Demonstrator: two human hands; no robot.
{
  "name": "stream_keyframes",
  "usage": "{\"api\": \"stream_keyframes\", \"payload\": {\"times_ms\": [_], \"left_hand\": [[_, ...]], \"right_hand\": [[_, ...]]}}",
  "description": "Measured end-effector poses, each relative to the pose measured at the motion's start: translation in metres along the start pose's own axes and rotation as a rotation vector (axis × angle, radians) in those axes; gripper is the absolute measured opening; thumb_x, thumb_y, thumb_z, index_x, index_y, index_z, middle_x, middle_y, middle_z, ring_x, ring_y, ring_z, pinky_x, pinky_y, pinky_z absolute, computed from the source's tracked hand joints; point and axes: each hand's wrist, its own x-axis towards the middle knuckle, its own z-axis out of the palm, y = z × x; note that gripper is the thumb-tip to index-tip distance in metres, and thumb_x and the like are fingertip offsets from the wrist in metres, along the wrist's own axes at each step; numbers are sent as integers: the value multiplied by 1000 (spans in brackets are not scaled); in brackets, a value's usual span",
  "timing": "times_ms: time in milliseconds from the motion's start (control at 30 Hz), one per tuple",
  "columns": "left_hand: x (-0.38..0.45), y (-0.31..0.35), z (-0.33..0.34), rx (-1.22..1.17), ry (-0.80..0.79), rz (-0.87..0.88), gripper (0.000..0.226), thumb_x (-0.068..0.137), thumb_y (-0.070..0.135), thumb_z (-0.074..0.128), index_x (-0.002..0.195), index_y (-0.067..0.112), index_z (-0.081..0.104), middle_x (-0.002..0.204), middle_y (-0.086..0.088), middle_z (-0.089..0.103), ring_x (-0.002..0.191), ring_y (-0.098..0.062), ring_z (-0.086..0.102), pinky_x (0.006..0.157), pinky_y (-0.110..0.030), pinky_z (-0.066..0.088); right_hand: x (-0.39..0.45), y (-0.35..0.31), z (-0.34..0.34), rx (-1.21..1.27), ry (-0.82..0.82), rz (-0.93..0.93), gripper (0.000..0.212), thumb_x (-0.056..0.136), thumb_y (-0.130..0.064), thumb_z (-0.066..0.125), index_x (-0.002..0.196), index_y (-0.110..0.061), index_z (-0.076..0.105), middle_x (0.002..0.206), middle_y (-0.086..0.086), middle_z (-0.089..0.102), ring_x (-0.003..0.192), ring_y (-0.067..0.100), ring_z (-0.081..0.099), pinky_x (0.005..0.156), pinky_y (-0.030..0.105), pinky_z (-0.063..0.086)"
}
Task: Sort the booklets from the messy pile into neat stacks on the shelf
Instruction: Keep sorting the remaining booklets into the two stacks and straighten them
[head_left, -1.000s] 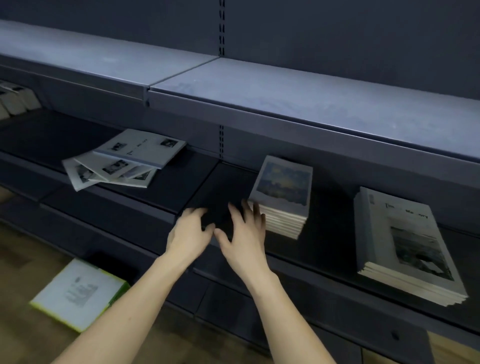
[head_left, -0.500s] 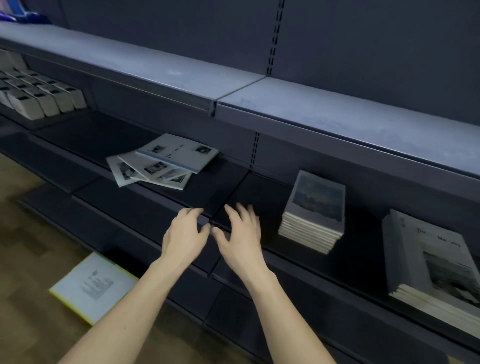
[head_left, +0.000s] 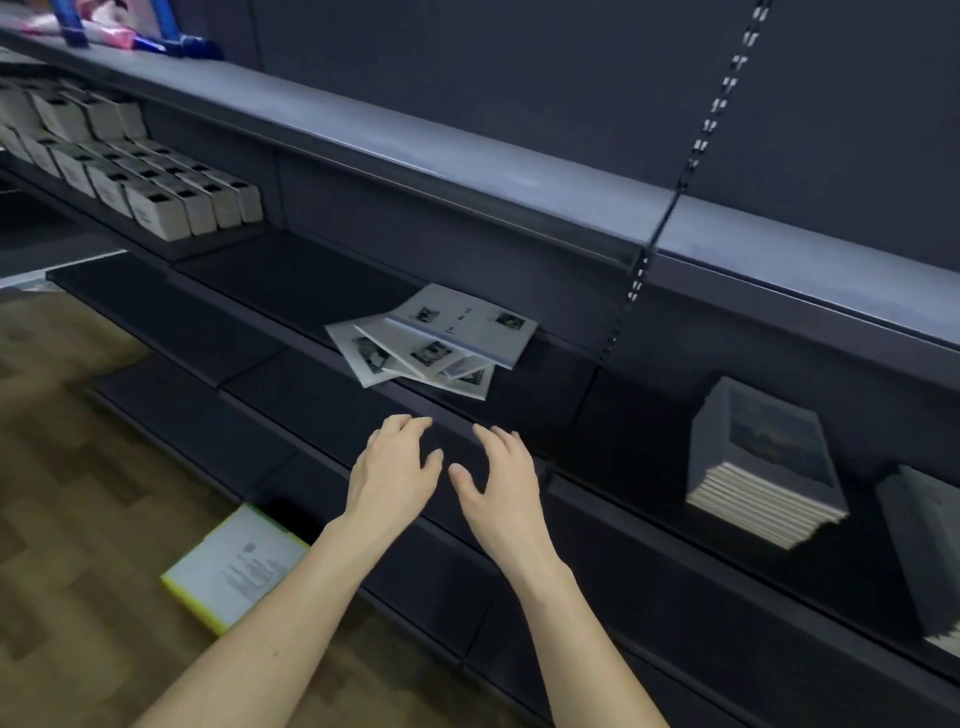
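dark shelf (head_left: 291, 291): messy pile (head_left: 434, 340), both hands (head_left: 397, 475) empty.

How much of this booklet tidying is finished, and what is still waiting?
Done: two neat stacks stand on the dark shelf, the dark-covered booklet stack and the grey one at the right edge. In hand: nothing; the left hand and right hand hover empty. Left: the fanned messy pile of pale booklets.
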Motion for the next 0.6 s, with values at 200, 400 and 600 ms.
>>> {"api": "stream_keyframes", "payload": {"times_ms": [200, 400, 600], "left_hand": [[6, -47, -18, -24, -24, -15, 49, 98, 34, 52, 145, 24, 43, 150, 5, 37, 134, -15, 40, 97, -34, 46], [23, -70, -9, -68, -66, -49, 49, 97, 37, 52, 144, 27, 44, 149, 6, 37, 119, -16, 53, 95, -34, 48], [62, -79, 5, -26, -76, -41, 49, 98, 37, 52, 145, 28, 43, 151, 6, 34, 135, -14, 36, 101, -32, 44]], "right_hand": [[6, -19, 40, 41, -79, 49, 57, 100, -37, 56, 152, -26, 36, 158, -7, 33, 149, 9, 21, 122, 37, 24], [27, -11, 57, 58, -126, 89, 57, 100, -34, 56, 152, -24, 36, 156, -6, 35, 144, 7, 29, 118, 26, 27], [79, 2, 68, 92, -135, 98, 56, 100, -32, 56, 152, -23, 36, 156, -2, 34, 142, 10, 33, 110, 21, 27]]}}
